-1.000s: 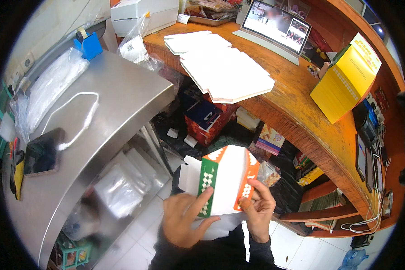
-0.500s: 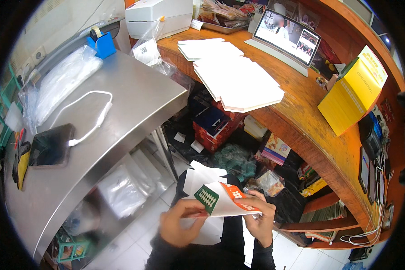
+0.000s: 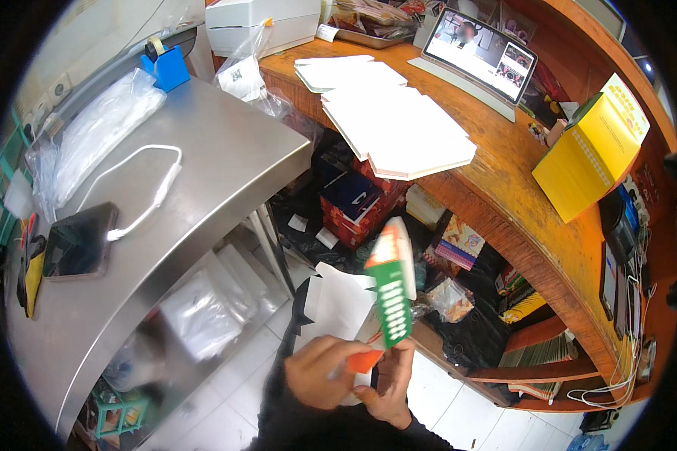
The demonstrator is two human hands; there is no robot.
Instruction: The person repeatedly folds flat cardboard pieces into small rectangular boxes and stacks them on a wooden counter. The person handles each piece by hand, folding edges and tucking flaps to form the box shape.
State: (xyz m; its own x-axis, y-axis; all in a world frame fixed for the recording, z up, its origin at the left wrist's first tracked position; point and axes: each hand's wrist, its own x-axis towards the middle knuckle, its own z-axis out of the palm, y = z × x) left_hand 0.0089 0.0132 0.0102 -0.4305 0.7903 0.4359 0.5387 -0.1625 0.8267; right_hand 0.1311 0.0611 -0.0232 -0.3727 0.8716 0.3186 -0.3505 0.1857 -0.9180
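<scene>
So the room's got two surfaces: a steel bench [image 3: 210,150] on the left and a worn wooden bench [image 3: 508,161] curving off to the right, white floor tiles [image 3: 218,406] below. Steel one has a phone [image 3: 80,242] on a white cable [image 3: 160,192], clear plastic bags [image 3: 105,131] and a blue tape dispenser [image 3: 169,69]. Wooden one has flat white cards [image 3: 406,135], a propped-up tablet [image 3: 478,56] and a yellow box [image 3: 587,161].

Containers: the metal tray [image 3: 387,43] at the back is holding packets [image 3: 368,20], and a red box [image 3: 342,227] sits underneath.

The orange, green and white carton [image 3: 393,301] is over the lap, blurry, sticking up above both hands. Right hand [image 3: 390,391] has its grip closed round the bottom end. Left hand [image 3: 320,372] is curled against the orange flap; can't tell if that grip is actually pinching.
</scene>
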